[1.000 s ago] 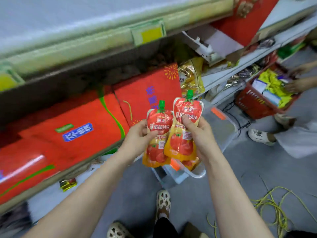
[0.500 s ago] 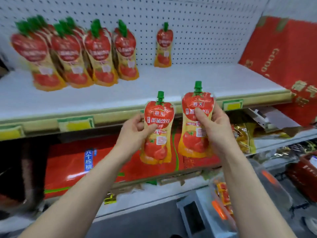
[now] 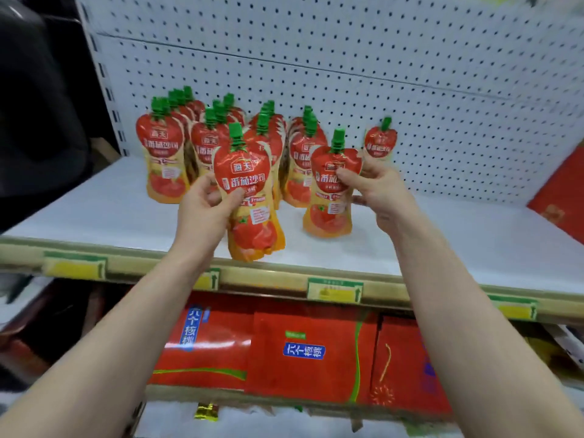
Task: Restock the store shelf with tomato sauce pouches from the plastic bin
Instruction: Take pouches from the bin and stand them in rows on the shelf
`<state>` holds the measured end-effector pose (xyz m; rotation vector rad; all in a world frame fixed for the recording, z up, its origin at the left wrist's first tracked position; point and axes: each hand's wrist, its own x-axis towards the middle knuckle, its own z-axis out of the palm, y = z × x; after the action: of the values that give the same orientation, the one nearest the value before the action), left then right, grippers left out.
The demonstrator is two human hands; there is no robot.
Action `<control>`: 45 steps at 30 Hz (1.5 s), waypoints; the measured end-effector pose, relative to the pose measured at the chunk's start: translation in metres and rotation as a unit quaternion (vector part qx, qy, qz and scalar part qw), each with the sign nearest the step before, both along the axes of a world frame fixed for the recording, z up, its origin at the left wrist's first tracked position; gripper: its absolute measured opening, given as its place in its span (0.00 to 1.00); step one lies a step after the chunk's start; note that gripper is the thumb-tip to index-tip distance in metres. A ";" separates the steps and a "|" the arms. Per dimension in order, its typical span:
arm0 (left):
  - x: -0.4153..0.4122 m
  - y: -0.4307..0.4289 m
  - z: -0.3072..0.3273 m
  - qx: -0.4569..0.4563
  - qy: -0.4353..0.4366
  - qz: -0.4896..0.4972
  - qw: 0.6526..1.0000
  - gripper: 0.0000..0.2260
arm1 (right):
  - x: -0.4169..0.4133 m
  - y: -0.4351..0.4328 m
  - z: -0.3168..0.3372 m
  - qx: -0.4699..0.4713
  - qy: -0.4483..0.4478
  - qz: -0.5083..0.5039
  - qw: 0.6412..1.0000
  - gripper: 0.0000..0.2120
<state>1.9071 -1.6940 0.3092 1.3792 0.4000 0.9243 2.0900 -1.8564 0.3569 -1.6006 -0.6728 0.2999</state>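
Both hands are closed on tomato sauce pouches: one pouch is pinched between thumb and fingers of the left hand, and a second pouch is held the same way by the right hand. Each pouch is held upright, its long axis roughly vertical, with the green cap at 12 o'clock, the flat base at 6 o'clock and the printed front turned toward the camera. The left pouch is tilted slightly, its base hanging just above the front lip of the shelf; the base of the right pouch is over the white shelf board, though contact cannot be told. Behind them, from 10 to 12 o'clock, rows of stocked pouches are stood against the pegboard back, and a single pouch is placed at 1 o'clock beside the right hand. Red cartons are seen on the shelf below. The plastic bin is out of view. Compared with half a second ago, both pouches have been raised from below the shelf edge to shelf height, and the stocked rows are now seen closer and more centrally.
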 end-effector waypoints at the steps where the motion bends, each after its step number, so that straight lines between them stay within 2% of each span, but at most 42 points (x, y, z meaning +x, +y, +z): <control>1: 0.005 0.004 0.001 -0.004 -0.001 0.009 1.000 0.08 | 0.011 0.009 -0.003 -0.002 0.014 0.006 1.000 0.04; 5: 0.023 0.015 -0.001 -0.017 0.007 0.039 0.999 0.08 | 0.046 0.044 -0.016 -0.003 0.035 0.018 0.999 0.04; 8: 0.033 0.020 -0.004 -0.021 0.015 0.053 0.998 0.08 | 0.061 0.066 -0.022 0.010 0.045 0.018 0.999 0.10; 10: 0.038 0.022 -0.005 -0.025 0.016 0.057 0.998 0.07 | 0.066 0.077 -0.025 0.017 0.036 0.023 0.999 0.10; 13: 0.044 0.023 -0.004 -0.032 0.018 0.060 0.998 0.08 | 0.072 0.086 -0.029 0.020 0.010 0.017 1.000 0.07; 20: 0.056 0.014 -0.002 -0.030 0.019 0.033 0.999 0.09 | 0.077 0.081 -0.034 0.007 -0.039 0.009 0.999 0.11; 23: 0.061 0.005 -0.002 -0.024 0.021 0.010 0.999 0.08 | 0.073 0.066 -0.024 0.003 -0.093 -0.054 0.994 0.16; 25: 0.065 -0.002 -0.002 -0.016 0.023 -0.008 1.000 0.08 | 0.067 0.050 -0.014 0.028 -0.128 -0.084 0.988 0.14; 26: 0.068 -0.007 -0.003 -0.014 0.021 -0.018 1.000 0.08 | 0.063 0.040 -0.009 0.028 -0.137 -0.065 0.988 0.11; 29: 0.082 -0.025 -0.005 -0.004 0.018 -0.056 0.998 0.09 | 0.050 0.014 -0.006 -0.024 -0.111 0.086 0.990 0.03; 32: 0.102 -0.048 -0.008 0.018 0.022 -0.094 0.995 0.10 | 0.055 -0.005 -0.010 -0.016 -0.067 0.145 0.987 0.03; 37: 0.138 -0.071 -0.016 0.022 0.054 -0.126 0.990 0.15 | 0.090 -0.029 -0.010 0.010 -0.044 0.100 0.994 0.05; 41: 0.171 -0.075 -0.027 0.107 0.128 -0.106 0.980 0.18 | 0.133 -0.032 -0.005 0.021 -0.051 0.025 0.998 0.05; 45: 0.213 -0.076 -0.037 0.195 0.210 -0.078 0.955 0.22 | 0.183 -0.007 -0.012 0.005 -0.062 -0.034 0.997 0.06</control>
<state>2.1198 -1.7705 0.2719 1.9534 0.4331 0.5914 2.2728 -1.8633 0.3449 -1.6380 -0.7111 0.1467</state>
